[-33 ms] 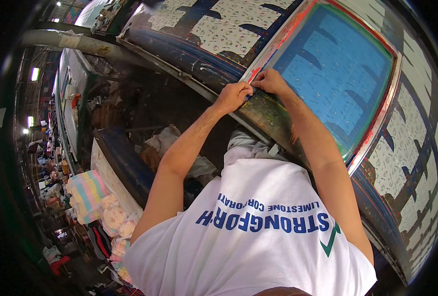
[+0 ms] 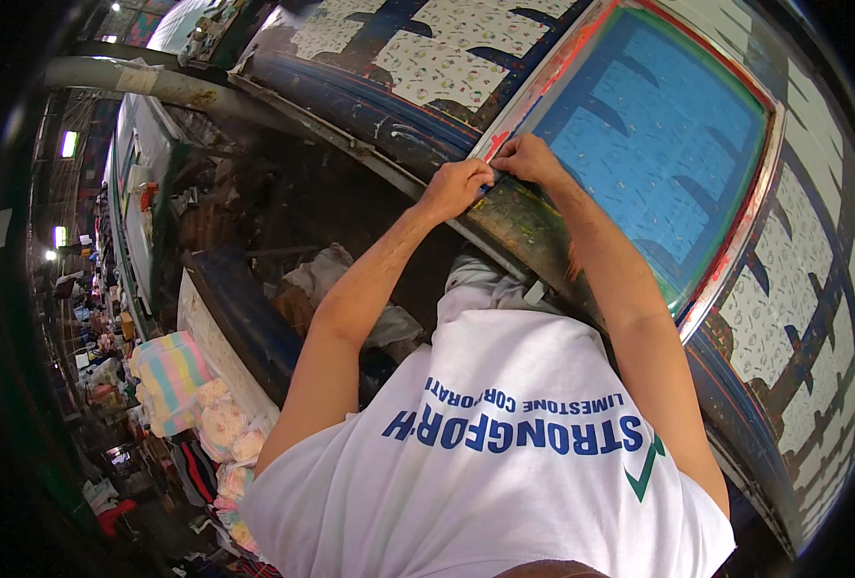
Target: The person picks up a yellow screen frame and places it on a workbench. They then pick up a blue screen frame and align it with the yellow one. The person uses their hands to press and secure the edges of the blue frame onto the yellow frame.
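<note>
My left hand (image 2: pixel 456 187) and my right hand (image 2: pixel 531 160) meet at the near left corner of a screen-printing frame (image 2: pixel 738 236). Both have their fingertips pinched together, almost touching each other. Whatever is between the fingers is too small or hidden to make out. The frame has pale bars smeared with red and a translucent blue mesh (image 2: pixel 654 144) edged in green. It lies on a long dark table (image 2: pixel 519 226) whose paint-stained near edge is just below my hands. White cloth pieces (image 2: pixel 437 67) with a small print lie on the table around the frame.
Left of my arms, a dark gap beside the table holds crumpled grey cloth (image 2: pixel 389 328). A thick pipe (image 2: pixel 172 85) crosses at the upper left. Folded pastel striped fabric (image 2: pixel 169 380) is stacked at the lower left. More white cloth pieces (image 2: pixel 793 231) lie to the right.
</note>
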`<state>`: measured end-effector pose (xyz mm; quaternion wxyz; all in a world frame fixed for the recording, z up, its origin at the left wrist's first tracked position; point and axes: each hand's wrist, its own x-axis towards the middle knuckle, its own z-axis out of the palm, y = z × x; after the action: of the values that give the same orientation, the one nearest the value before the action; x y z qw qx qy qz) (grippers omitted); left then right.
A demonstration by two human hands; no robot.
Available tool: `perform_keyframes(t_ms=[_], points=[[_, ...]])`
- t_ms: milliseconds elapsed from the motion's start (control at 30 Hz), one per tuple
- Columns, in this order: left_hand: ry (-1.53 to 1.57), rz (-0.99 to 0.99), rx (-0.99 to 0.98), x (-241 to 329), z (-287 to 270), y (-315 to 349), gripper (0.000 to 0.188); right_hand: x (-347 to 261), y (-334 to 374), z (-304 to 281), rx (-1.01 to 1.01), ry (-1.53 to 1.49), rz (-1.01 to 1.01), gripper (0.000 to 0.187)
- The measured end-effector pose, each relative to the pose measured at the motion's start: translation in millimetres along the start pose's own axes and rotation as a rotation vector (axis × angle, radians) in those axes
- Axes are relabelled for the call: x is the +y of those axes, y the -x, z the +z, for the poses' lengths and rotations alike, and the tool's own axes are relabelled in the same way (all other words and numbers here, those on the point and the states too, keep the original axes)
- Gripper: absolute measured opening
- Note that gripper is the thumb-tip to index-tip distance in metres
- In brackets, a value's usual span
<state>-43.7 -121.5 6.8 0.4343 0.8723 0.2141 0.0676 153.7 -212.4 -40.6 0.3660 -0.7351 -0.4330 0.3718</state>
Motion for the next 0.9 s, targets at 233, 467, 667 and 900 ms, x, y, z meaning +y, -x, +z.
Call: perform_keyframes(t_ms=[233,467,667,900], points=[[0.022,-0.043,-0.002,-2,-2,-10,0.017,-6,0,0,0.193,0.048,0.025,0.020],[0.315,-0.239,0.056,-4,-7,-3,0.016,-11,9,-5,0.151,-0.163,0.062,0.023],[0.518,-0.272,0.077,-12,-35,38,0.013,-5,13,-2,0.147,-0.112,-0.004,0.023],[0.207,-0.290,0.108,-6,-77,115,0.018,0,14,2,0.184,-0.091,-0.095,0.021]])
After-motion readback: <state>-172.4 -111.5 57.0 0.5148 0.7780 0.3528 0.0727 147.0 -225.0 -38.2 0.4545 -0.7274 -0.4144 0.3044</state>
